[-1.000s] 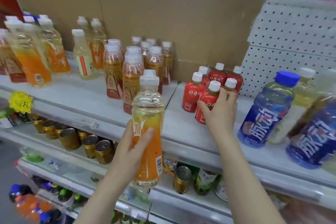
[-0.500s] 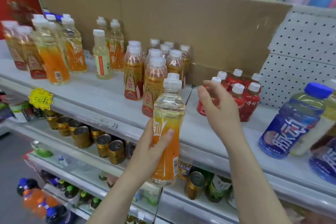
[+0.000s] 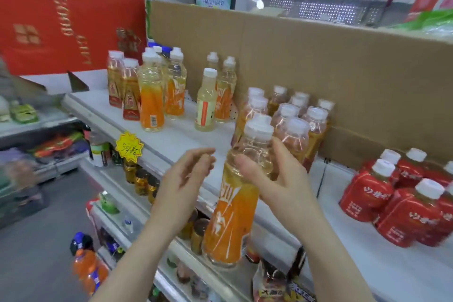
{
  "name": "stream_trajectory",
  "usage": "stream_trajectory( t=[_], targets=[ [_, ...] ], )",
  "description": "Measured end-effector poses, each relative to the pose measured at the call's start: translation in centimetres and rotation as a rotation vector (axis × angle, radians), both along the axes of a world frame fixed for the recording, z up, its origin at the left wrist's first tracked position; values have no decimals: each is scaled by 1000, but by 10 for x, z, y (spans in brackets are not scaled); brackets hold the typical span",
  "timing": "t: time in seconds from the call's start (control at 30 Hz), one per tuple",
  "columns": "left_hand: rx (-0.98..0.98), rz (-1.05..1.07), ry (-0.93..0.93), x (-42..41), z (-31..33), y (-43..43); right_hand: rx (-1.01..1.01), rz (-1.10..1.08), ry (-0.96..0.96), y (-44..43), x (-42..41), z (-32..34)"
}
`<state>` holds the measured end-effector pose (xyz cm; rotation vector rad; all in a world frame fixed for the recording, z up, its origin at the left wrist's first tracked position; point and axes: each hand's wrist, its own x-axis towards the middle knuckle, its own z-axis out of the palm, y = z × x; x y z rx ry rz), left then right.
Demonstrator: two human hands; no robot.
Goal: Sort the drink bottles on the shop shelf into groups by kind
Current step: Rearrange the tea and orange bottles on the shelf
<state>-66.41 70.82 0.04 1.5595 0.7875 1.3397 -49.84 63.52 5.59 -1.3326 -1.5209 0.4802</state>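
Note:
An orange-label drink bottle (image 3: 230, 216) with a white cap hangs in front of the shelf, gripped around its clear neck by my right hand (image 3: 274, 179). My left hand (image 3: 188, 176) is just left of the bottle, fingers loosely curled, holding nothing. On the grey shelf (image 3: 176, 140) stand more orange-label bottles (image 3: 150, 103) at the left, a pale bottle (image 3: 206, 103), a cluster of amber tea bottles (image 3: 294, 125) behind the held one, and red-wrapped bottles (image 3: 397, 198) at the right.
A cardboard sheet (image 3: 318, 61) backs the shelf. A yellow price star (image 3: 129, 146) hangs on the shelf's front edge. Gold-lidded cans (image 3: 142, 179) sit on the lower shelf. A red gift box (image 3: 68, 12) stands at the far left. The aisle floor lies below left.
The bottle passed from my left hand to my right hand, which came over from the red bottles. My left hand let go. The view swung left.

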Motion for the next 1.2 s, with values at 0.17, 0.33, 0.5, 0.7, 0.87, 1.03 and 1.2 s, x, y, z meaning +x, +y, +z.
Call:
stream_trajectory(
  t=[0.17, 0.33, 0.5, 0.7, 0.87, 1.03, 1.2],
  targets=[
    [46, 207, 269, -7, 21, 155, -16, -115, 14, 68, -24, 18],
    [-16, 76, 502, 11, 23, 263, 9, -251, 43, 146, -44, 21],
    [-31, -71, 477, 41, 19, 317, 22, -431, -4, 190, -59, 25],
    [-17, -132, 418, 41, 11, 324, 74, -632, -75, 211, -59, 23],
    [57, -174, 234, -23, 9, 269, 120, -656, -83, 236, -60, 16],
    [56, -183, 135, -88, 5, 243, 119, -649, -82, 284, -69, 6],
    [58, -178, 167, -117, 2, 245, 100, -599, -88, 334, -86, 2]
  ],
)
